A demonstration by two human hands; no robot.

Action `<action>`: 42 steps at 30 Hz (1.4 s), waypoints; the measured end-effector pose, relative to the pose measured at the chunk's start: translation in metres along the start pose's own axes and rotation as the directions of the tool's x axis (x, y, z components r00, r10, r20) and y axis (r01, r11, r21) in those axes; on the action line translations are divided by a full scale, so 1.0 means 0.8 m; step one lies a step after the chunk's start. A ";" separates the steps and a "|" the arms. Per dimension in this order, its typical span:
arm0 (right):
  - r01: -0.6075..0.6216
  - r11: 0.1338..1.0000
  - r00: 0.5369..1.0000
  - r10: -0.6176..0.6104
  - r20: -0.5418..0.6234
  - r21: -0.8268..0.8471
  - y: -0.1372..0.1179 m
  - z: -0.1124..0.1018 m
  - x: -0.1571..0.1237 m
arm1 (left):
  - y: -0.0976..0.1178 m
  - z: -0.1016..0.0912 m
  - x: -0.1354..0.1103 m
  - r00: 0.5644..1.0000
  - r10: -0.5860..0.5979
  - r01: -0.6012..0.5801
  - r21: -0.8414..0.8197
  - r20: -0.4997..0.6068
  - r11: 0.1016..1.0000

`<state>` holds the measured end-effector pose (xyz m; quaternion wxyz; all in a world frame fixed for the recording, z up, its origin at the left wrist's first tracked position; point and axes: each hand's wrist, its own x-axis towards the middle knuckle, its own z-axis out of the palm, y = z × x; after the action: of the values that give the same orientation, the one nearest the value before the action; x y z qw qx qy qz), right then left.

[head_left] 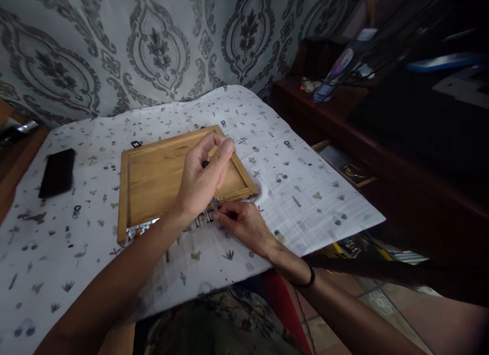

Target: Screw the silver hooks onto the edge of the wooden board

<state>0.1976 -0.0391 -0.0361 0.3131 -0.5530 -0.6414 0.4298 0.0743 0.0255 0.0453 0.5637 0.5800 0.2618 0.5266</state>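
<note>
A framed wooden panel [156, 171] lies flat on the cloth-covered table, with shiny metal hinges [132, 231] along its near edge. Above the panel's right half, my left hand [204, 176] is closed with the fingers curled in. A bit of something black shows inside that hand, but most of it is hidden. My right hand [246, 225] pinches a metal hinge [214, 206] at the near edge, right of the middle. My left forearm covers part of this edge.
A black phone [58, 173] lies on the patterned cloth [305, 212] at the left. Behind the table hangs a patterned curtain [156, 49]. A dark red desk [298, 100] with a clear bottle [340, 70] and an open drawer [351, 174] stands to the right.
</note>
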 end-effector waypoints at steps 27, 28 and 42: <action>0.006 1.000 1.000 -0.006 0.009 -0.005 0.000 -0.001 0.001 | -0.005 0.001 0.005 0.993 -0.014 0.012 -0.016 -0.117 1.000; 0.014 1.000 1.000 -0.014 0.007 0.002 0.000 -0.002 0.001 | -0.004 0.000 0.006 0.995 -0.009 0.008 -0.009 -0.098 1.000; 0.015 1.000 1.000 -0.015 0.002 -0.004 0.003 0.000 0.001 | -0.001 -0.014 0.007 0.998 -0.030 0.025 0.088 0.056 0.996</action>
<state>0.1986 -0.0381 -0.0383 0.3144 -0.5484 -0.6468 0.4267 0.0662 0.0350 0.0444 0.5524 0.6151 0.2764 0.4899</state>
